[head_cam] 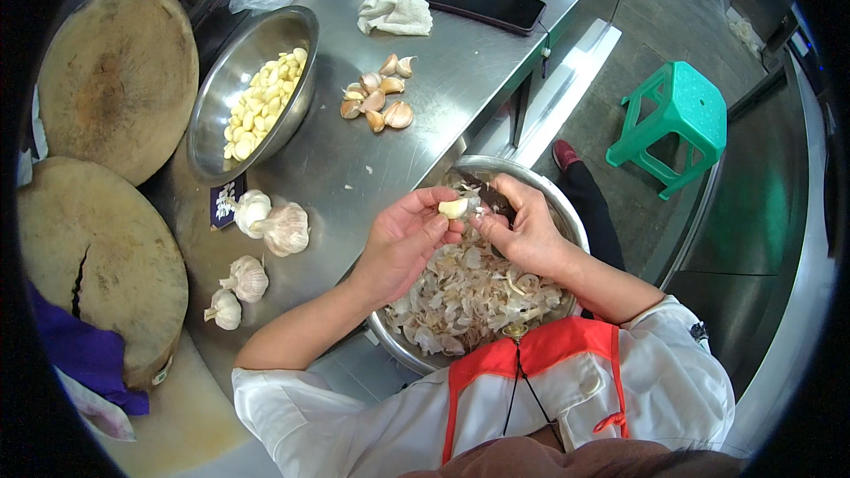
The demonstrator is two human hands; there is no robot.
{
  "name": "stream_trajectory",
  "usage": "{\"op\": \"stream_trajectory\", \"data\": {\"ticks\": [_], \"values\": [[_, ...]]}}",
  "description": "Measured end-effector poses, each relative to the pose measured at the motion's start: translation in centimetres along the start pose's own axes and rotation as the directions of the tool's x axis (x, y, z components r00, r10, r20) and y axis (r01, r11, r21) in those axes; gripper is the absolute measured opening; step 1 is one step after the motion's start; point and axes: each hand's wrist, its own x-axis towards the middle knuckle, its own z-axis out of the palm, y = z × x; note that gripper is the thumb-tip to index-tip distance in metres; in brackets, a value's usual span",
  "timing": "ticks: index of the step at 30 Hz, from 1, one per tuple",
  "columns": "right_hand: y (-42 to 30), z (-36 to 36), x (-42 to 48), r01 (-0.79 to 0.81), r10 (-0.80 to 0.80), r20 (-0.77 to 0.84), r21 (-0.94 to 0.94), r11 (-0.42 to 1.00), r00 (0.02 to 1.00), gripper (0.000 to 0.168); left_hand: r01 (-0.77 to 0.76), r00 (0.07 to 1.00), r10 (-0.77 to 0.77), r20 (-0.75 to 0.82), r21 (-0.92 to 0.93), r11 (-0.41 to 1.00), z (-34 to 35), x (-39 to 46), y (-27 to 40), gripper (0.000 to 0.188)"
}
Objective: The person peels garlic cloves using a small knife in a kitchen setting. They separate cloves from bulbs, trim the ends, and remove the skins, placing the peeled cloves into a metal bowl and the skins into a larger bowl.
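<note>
Between the thumb and fingers of my left hand (408, 239) is a pale garlic clove (453, 208). My right hand (528, 226) grips a dark-handled knife (493, 196), and its thumb and finger touch papery skin at the clove's right end. Most of the blade is hidden. Below both hands sits a wide metal basin (576, 226) filled with loose garlic skins (475, 292). On the steel counter lie several unpeeled cloves (375, 101) in a loose group. Peeled cloves (262, 109) rest in a tilted-looking steel bowl (295, 30) farther left.
Whole garlic bulbs (282, 229) lie on the steel counter (352, 212). Two round wooden chopping blocks (99, 239) stand at the left, a purple cloth (80, 352) on one. A white cloth (395, 6) and a phone (488, 5) are at the back. A green plastic stool (694, 106) stands right.
</note>
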Motion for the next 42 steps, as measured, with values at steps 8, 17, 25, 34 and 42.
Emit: {"op": "stream_trajectory", "data": {"ticks": [8,17,25,34,42], "values": [[0.0,0.0,-0.1,0.058,-0.058,0.009,0.039,0.998,0.998,0.020,-0.112,0.993,0.105,0.050,0.180,0.977,-0.3,-0.1,-0.4,0.026],[-0.2,-0.5,-0.1,0.063,-0.056,0.051,-0.149,0.987,0.997,0.023,-0.155,0.988,0.144,0.058,0.355,0.922,-0.1,-0.1,-0.2,0.021],[0.1,-0.4,0.0,0.051,-0.039,0.072,-0.174,0.983,0.997,0.021,-0.170,0.985,0.163,0.048,0.360,0.918,0.1,-0.2,-0.5,0.023],[-0.1,0.1,0.0,0.190,-0.180,0.082,-0.134,0.973,0.980,0.016,-0.118,0.993,0.121,0.011,0.301,0.946,0.4,-0.5,-0.5,0.021],[0.3,0.5,-0.5,0.285,-0.248,0.264,-0.111,0.952,0.932,0.015,-0.112,0.988,0.131,-0.085,0.202,0.973,0.3,-0.4,-1.1,0.022]]}}
